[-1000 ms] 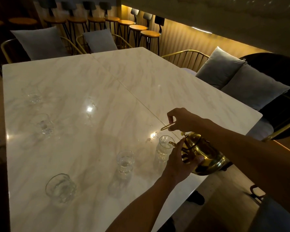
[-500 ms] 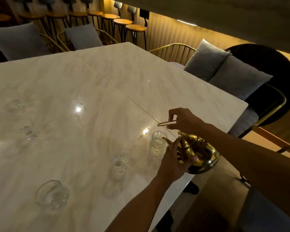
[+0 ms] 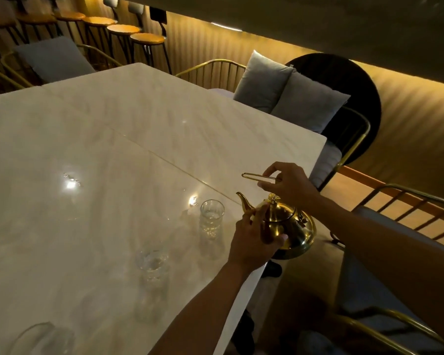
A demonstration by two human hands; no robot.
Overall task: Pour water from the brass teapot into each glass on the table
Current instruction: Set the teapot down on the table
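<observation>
The brass teapot (image 3: 290, 226) hangs upright by the table's right edge, its spout raised and clear of the nearest glass (image 3: 211, 218), which holds some water. My right hand (image 3: 290, 183) grips the teapot's thin wire handle from above. My left hand (image 3: 254, 239) presses against the pot's body and lid from the left. A second glass (image 3: 153, 265) stands nearer me, and a third glass (image 3: 42, 338) sits at the bottom left corner. All rest on the white marble table (image 3: 144, 139).
Grey cushions (image 3: 290, 90) lie on gold-framed chairs right of the table. A black round chair back (image 3: 349, 98) stands behind them. Another gold chair (image 3: 405, 208) is at my right. Bar stools (image 3: 128, 34) line the far wall.
The teapot has tipped back from the nearest glass to upright, spout now raised and apart from the rim. My view has swung to the right.
</observation>
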